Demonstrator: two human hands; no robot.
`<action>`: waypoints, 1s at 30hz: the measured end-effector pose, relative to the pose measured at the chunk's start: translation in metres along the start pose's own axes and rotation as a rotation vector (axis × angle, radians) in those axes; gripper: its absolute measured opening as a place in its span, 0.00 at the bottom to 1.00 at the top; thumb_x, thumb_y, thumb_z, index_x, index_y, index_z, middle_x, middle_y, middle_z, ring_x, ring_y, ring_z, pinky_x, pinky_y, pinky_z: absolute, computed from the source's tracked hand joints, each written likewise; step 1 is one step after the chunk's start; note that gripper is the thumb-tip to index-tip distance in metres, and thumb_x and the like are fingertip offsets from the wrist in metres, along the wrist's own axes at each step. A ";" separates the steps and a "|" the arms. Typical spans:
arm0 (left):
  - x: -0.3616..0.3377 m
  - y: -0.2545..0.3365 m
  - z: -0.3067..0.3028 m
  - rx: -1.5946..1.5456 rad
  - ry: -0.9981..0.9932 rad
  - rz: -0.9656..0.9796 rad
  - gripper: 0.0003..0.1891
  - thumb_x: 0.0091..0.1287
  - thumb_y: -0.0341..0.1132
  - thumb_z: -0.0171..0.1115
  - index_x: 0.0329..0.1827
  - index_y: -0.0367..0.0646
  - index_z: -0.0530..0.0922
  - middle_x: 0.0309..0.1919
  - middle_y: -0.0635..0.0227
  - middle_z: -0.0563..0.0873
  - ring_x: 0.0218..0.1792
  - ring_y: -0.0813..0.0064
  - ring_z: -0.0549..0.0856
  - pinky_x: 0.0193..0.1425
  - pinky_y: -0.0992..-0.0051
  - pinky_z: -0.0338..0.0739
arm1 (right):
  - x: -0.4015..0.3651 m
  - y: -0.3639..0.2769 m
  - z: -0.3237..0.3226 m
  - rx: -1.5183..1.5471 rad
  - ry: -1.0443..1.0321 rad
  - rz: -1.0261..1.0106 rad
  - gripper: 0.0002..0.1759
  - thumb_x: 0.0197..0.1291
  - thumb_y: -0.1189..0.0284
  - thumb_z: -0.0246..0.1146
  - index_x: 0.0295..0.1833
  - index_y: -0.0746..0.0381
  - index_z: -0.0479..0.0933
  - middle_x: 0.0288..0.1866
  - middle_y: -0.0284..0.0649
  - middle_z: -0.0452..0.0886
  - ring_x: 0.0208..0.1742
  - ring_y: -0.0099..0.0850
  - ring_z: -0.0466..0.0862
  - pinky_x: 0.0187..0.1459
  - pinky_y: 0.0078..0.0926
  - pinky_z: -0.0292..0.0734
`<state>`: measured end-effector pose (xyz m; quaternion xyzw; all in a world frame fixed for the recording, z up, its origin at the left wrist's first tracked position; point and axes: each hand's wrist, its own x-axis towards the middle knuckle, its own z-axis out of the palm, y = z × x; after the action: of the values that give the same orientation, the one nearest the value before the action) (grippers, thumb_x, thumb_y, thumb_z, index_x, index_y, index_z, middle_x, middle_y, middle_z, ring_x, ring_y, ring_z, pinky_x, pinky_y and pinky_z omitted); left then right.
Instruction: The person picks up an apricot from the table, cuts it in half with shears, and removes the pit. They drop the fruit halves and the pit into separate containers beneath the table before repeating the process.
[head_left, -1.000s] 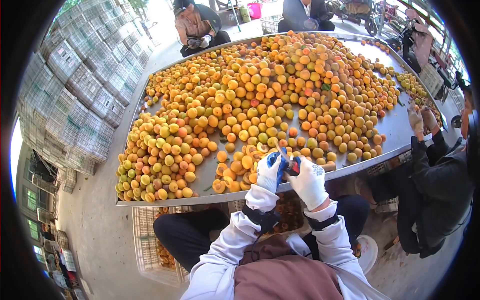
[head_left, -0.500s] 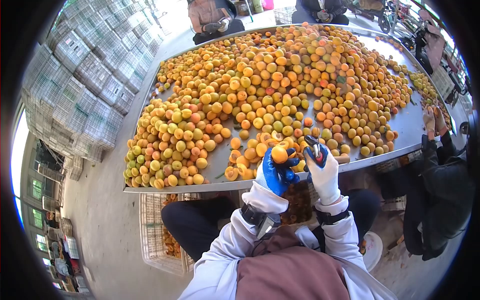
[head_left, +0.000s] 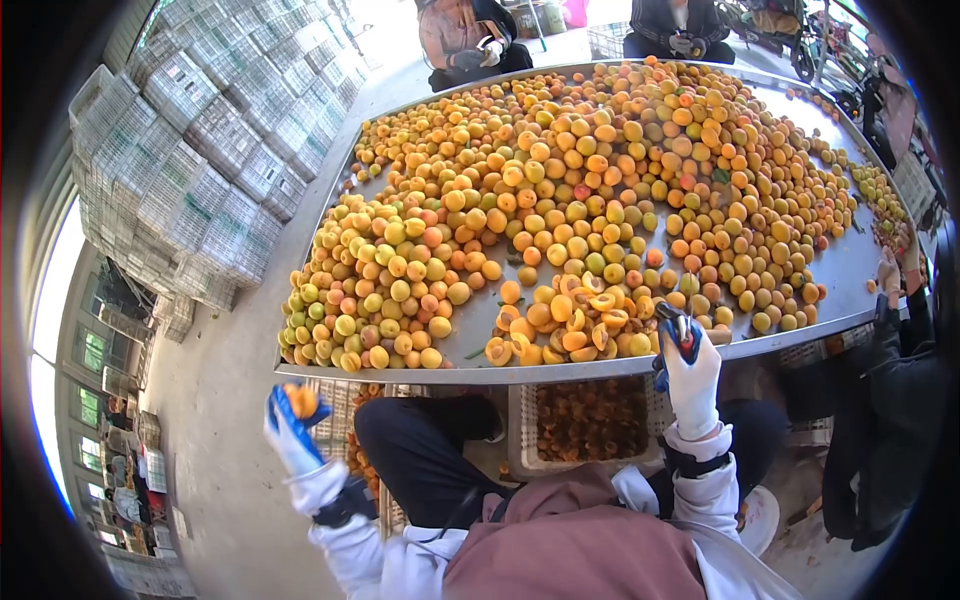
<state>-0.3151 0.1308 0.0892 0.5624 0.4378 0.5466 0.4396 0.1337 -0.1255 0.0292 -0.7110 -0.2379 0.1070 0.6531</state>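
Note:
My left hand [head_left: 292, 432], in a blue-and-white glove, is out to the left, its fingers closed around an orange apricot piece [head_left: 302, 402]. It is beside the pale plastic crate [head_left: 338, 392] at the left, which holds orange fruit pieces. My right hand [head_left: 692, 378], gloved too, is shut on a small metal-tipped hand tool with red and dark handles [head_left: 682, 326] over the table's near edge. Just left of it lies a heap of cut apricot halves [head_left: 575, 318]. Below the edge, a second crate [head_left: 522, 432] contains brown pieces that look like pits.
Whole apricots [head_left: 560, 170] are piled across the metal table [head_left: 470, 375]. Stacked white crates [head_left: 215, 135] stand at the left. Two people [head_left: 470, 40] sit across the table, and a person in dark clothes [head_left: 880, 400] works at the right.
My left hand has swung from over the table to the left crate side, carrying apricot. My right hand has moved slightly right and down, still gripping the tool. The view has shifted.

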 end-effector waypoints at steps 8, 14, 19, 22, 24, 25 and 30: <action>0.012 0.030 0.067 0.398 0.005 0.160 0.18 0.73 0.28 0.63 0.64 0.33 0.78 0.59 0.58 0.83 0.60 0.67 0.81 0.67 0.69 0.74 | -0.003 -0.013 0.001 0.039 -0.015 0.057 0.13 0.70 0.75 0.66 0.57 0.65 0.79 0.28 0.27 0.78 0.25 0.15 0.72 0.27 0.18 0.66; 0.083 -0.020 0.285 1.365 -0.465 0.914 0.37 0.63 0.53 0.72 0.71 0.43 0.74 0.74 0.54 0.71 0.79 0.46 0.60 0.83 0.43 0.47 | -0.002 -0.018 -0.005 0.056 -0.079 0.088 0.17 0.72 0.76 0.63 0.64 0.68 0.77 0.39 0.32 0.82 0.38 0.17 0.76 0.42 0.17 0.75; 0.134 -0.102 0.393 1.832 -0.639 0.786 0.43 0.64 0.64 0.64 0.77 0.47 0.69 0.83 0.54 0.56 0.84 0.45 0.48 0.82 0.35 0.35 | 0.004 -0.011 -0.014 -0.039 -0.034 0.041 0.16 0.72 0.77 0.63 0.62 0.68 0.77 0.42 0.35 0.84 0.40 0.19 0.79 0.44 0.20 0.77; 0.139 -0.126 0.411 1.936 -0.599 0.836 0.42 0.65 0.61 0.64 0.78 0.48 0.68 0.82 0.58 0.60 0.83 0.45 0.51 0.81 0.34 0.39 | 0.006 -0.008 -0.024 -0.040 -0.004 0.069 0.15 0.71 0.79 0.62 0.61 0.69 0.77 0.40 0.37 0.84 0.39 0.21 0.81 0.43 0.21 0.77; 0.139 -0.131 0.413 1.968 -0.675 0.851 0.38 0.70 0.57 0.61 0.78 0.47 0.66 0.81 0.58 0.63 0.82 0.48 0.56 0.80 0.32 0.40 | 0.006 -0.012 -0.029 -0.045 -0.019 0.128 0.15 0.71 0.80 0.60 0.61 0.68 0.77 0.41 0.38 0.85 0.39 0.22 0.81 0.44 0.21 0.77; 0.140 -0.128 0.410 1.867 -0.688 0.814 0.37 0.69 0.55 0.63 0.77 0.47 0.67 0.80 0.58 0.65 0.82 0.48 0.57 0.80 0.34 0.42 | 0.006 -0.007 -0.030 -0.057 -0.021 0.108 0.15 0.71 0.81 0.59 0.62 0.68 0.77 0.39 0.37 0.84 0.36 0.22 0.81 0.40 0.22 0.77; 0.120 -0.112 0.379 0.415 -0.754 0.358 0.38 0.54 0.29 0.81 0.68 0.42 0.72 0.60 0.61 0.81 0.58 0.64 0.83 0.66 0.65 0.79 | 0.001 -0.010 -0.026 -0.079 -0.147 0.096 0.15 0.71 0.80 0.59 0.62 0.65 0.76 0.35 0.38 0.84 0.33 0.25 0.81 0.36 0.26 0.76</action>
<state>0.0648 0.2671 0.0015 0.8646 0.2438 0.2721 0.3450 0.1442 -0.1474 0.0421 -0.7370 -0.2549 0.1806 0.5994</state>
